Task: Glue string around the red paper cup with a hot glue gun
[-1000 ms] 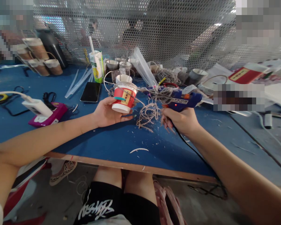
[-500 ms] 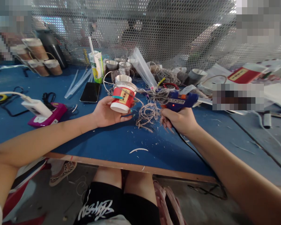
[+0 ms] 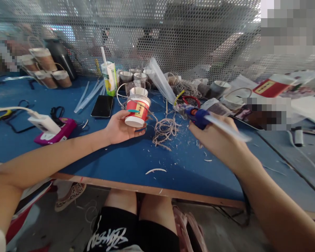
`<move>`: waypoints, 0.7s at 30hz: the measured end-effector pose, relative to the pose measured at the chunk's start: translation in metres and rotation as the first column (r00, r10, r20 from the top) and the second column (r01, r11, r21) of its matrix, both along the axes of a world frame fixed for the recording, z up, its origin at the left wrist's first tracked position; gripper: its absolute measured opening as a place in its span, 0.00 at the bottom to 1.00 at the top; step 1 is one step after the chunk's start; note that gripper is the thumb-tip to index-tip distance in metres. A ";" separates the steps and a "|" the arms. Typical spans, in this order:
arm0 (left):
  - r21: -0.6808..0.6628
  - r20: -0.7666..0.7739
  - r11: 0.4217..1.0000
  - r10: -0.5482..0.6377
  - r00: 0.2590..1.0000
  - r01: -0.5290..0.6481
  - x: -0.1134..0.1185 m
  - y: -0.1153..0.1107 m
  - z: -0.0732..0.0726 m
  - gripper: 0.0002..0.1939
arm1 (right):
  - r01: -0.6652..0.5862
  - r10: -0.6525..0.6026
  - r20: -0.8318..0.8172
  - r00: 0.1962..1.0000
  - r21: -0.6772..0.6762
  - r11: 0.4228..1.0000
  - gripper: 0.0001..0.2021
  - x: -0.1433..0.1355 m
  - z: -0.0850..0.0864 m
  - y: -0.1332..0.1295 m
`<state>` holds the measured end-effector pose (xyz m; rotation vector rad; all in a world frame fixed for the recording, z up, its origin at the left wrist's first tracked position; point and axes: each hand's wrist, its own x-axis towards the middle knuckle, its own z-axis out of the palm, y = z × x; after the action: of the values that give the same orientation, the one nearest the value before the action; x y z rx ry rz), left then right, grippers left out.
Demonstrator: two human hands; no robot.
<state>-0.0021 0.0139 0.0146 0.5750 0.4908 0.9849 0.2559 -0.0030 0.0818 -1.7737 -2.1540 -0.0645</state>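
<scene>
My left hand (image 3: pixel 120 127) holds a red and white paper cup (image 3: pixel 137 113), tilted, with its white end toward me and cord wound around its far part. From the cup a strand runs to a loose tangle of twine (image 3: pixel 166 131) on the table. My right hand (image 3: pixel 219 136) grips a blue glue gun (image 3: pixel 199 117) by its handle, nozzle pointing away. A clear glue stick (image 3: pixel 227 126) sticks out of its back. Bits of glue and thread cling around the nozzle. The fingers on the handle are mostly hidden behind the hand.
On the blue table (image 3: pixel 126 161) lie a phone (image 3: pixel 102 106), a purple power strip (image 3: pixel 55 131) and clear glue sticks (image 3: pixel 161 82). A drink carton (image 3: pixel 109 78) and several cups stand before the perforated metal screen (image 3: pixel 189 38). Cord-handled cups (image 3: pixel 46 66) hang together at left.
My right hand has moved right and turned the glue gun so it points away from me, apart from the cup. My left hand keeps the cup almost in place.
</scene>
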 end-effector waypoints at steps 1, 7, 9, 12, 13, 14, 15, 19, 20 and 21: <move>-0.003 -0.028 1.000 0.026 0.999 -0.026 0.001 -0.001 0.000 0.21 | 0.080 -0.077 0.159 0.984 -0.014 0.997 0.06 0.000 0.001 -0.006; 0.104 -0.165 0.987 0.140 0.976 -0.124 0.010 -0.005 -0.001 0.17 | 0.305 -0.190 0.488 0.852 -0.168 0.937 0.18 0.008 -0.013 -0.025; 0.132 -0.188 0.981 0.163 0.968 -0.140 0.011 -0.005 -0.003 0.17 | 0.252 -0.143 0.448 0.882 -0.194 0.948 0.17 0.016 -0.015 -0.024; 0.164 -0.206 0.976 0.175 0.963 -0.143 0.011 -0.003 -0.006 0.17 | 0.124 -0.075 0.353 0.933 -0.118 0.985 0.19 0.022 -0.006 -0.029; 0.175 -0.208 0.975 0.174 0.963 -0.138 0.011 -0.002 -0.008 0.17 | 0.055 -0.037 0.297 0.954 -0.052 0.997 0.19 0.021 -0.001 -0.032; 0.185 -0.210 0.974 0.169 0.963 -0.130 0.011 -0.001 -0.009 0.17 | -0.030 0.025 0.221 0.975 0.021 0.999 0.19 0.017 0.005 -0.036; 0.194 -0.211 0.974 0.161 0.964 -0.120 0.010 -0.001 -0.010 0.17 | -0.123 0.112 0.125 0.986 0.089 0.988 0.18 0.011 0.010 -0.040; 0.236 -0.217 0.967 0.147 0.965 -0.094 0.011 -0.001 -0.013 0.21 | -0.527 0.558 -0.281 0.781 0.183 0.830 0.10 -0.019 0.018 -0.038; 0.244 -0.219 0.965 0.147 0.965 -0.092 0.011 -0.001 -0.013 0.23 | -0.616 0.623 -0.358 0.695 0.150 0.774 0.09 -0.026 0.015 -0.033; 0.251 -0.220 0.964 0.146 0.964 -0.088 0.012 -0.002 -0.013 0.23 | -0.683 0.644 -0.436 0.628 0.089 0.725 0.09 -0.031 0.011 -0.026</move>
<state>0.0095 0.0124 0.0017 0.8961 0.6287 1.1033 0.2246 -0.0290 0.0927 -0.7837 -2.3165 0.5722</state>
